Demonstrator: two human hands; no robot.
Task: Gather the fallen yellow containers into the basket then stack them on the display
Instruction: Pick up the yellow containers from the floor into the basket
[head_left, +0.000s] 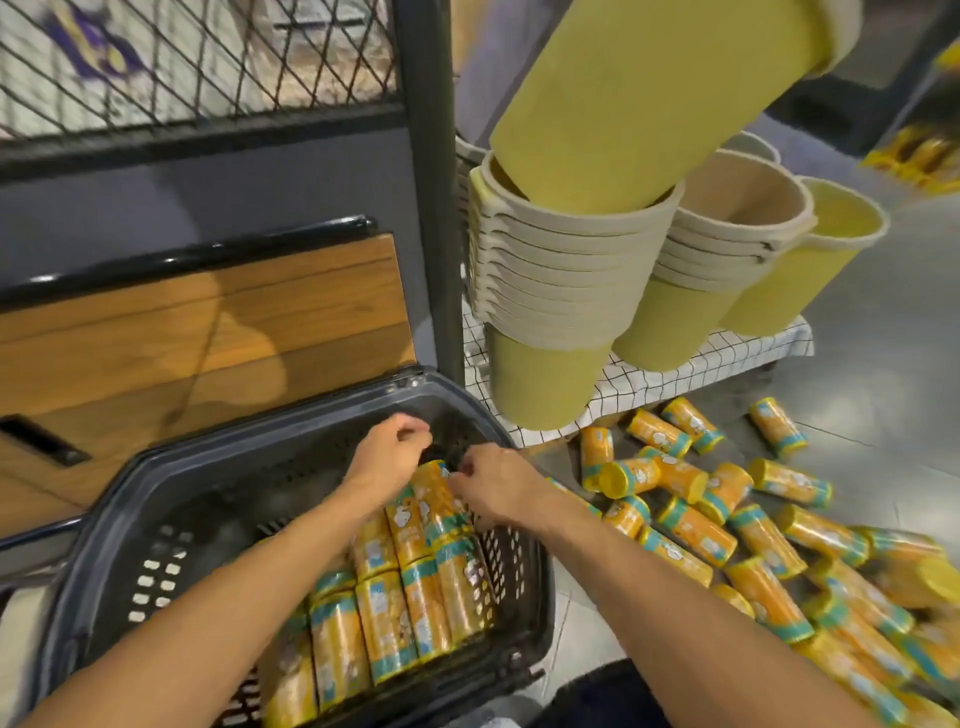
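Basket — dark grey plastic, perforated walls, rounded rim, set before a wooden panel. Yellow containers, glossy teal-banded cylinders, are laid in rows along its right side; room is left in its left half. The topmost container is pinched at its upper end by the curled fingers of the right hand. The left hand is held curled just beside it — its grip cannot be told. Loose containers are scattered over the smooth grey floor at right.
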